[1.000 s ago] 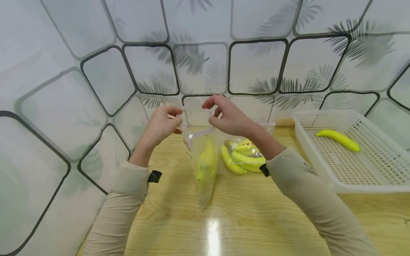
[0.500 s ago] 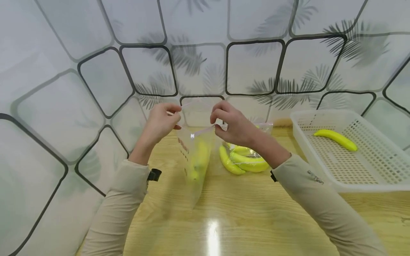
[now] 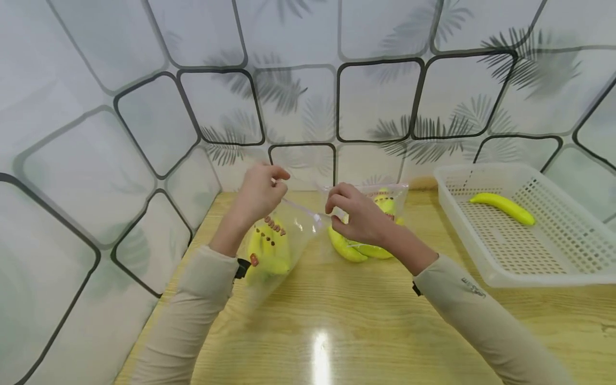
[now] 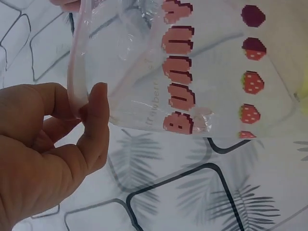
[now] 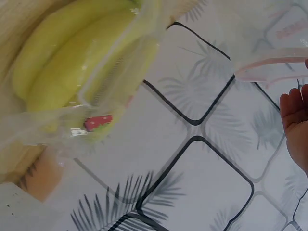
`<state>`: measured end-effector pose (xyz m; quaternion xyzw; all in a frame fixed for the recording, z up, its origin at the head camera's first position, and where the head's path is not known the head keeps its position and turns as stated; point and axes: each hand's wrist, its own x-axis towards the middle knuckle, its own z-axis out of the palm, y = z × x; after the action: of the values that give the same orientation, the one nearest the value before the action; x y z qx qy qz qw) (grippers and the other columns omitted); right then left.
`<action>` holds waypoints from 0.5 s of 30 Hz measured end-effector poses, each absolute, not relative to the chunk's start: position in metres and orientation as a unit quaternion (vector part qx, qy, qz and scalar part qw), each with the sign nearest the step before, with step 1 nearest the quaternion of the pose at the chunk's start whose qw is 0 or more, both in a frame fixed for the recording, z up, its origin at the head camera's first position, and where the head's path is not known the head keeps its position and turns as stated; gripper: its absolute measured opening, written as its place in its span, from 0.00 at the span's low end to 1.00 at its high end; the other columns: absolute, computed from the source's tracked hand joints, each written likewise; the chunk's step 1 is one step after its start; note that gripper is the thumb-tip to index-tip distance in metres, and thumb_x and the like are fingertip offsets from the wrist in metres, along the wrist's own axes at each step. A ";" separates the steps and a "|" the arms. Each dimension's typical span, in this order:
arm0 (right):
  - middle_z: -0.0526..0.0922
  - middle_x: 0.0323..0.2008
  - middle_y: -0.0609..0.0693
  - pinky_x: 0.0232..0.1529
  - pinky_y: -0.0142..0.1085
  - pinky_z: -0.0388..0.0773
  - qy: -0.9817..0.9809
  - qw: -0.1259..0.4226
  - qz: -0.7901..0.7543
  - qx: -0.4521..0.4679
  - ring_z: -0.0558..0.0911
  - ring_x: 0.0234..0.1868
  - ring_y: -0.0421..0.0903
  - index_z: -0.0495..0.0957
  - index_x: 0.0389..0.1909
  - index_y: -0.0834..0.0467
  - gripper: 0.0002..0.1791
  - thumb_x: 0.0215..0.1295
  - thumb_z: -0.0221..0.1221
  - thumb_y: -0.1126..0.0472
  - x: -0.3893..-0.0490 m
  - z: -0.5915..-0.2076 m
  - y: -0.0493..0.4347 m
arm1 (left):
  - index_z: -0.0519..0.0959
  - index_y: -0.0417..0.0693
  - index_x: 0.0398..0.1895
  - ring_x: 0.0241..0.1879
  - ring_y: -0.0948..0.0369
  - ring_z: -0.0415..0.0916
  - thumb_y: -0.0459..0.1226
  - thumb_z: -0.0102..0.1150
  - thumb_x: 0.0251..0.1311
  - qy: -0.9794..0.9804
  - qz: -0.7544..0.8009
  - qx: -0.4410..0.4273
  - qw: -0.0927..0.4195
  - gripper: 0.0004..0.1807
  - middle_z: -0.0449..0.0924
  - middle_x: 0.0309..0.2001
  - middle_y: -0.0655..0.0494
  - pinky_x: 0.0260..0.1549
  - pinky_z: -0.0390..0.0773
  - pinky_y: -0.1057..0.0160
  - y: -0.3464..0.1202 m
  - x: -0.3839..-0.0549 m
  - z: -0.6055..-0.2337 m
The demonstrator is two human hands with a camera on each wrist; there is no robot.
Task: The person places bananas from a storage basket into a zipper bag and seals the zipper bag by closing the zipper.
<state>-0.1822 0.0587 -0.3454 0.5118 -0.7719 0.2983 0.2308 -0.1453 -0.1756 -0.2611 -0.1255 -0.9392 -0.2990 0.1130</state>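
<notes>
A clear zip bag [image 3: 276,240] with printed lettering holds several yellow bananas [image 3: 267,256], and it hangs tilted over the table. My left hand [image 3: 262,192] pinches one upper edge of its mouth; in the left wrist view, thumb and fingertips close on the pinkish zip strip [image 4: 77,72]. At the opposite end of the mouth, close to a small white slider [image 3: 316,217], my right hand [image 3: 361,214] has curled fingers and seems to pinch the bag's corner. Its fingertips are cut off in the right wrist view. Behind my right hand lies a second zip bag [image 3: 399,192] with bananas.
A white perforated plastic basket [image 3: 500,278] stands on the right with one banana [image 3: 502,207] inside. The wooden table [image 3: 385,331] meets a patterned cloth backdrop [image 3: 375,101] behind and at the left.
The held bag has swung left and turned, so its printed side faces the head camera. My left hand has moved right and slightly down; my right hand has lowered.
</notes>
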 end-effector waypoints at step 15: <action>0.47 0.75 0.68 0.69 0.68 0.48 -0.935 0.086 0.139 0.313 0.47 0.74 0.70 0.57 0.76 0.54 0.40 0.67 0.60 0.47 -0.218 -0.350 0.138 | 0.73 0.33 0.40 0.24 0.54 0.69 0.28 0.53 0.63 -0.991 -0.104 -0.066 0.059 0.05 0.64 0.50 0.38 0.21 0.74 0.61 -0.133 -0.131 -0.276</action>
<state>-0.2180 0.1381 -0.3502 0.3134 -0.9354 0.1392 0.0860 -0.1315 -0.1335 -0.2764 -0.0661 -0.9906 -0.1039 0.0589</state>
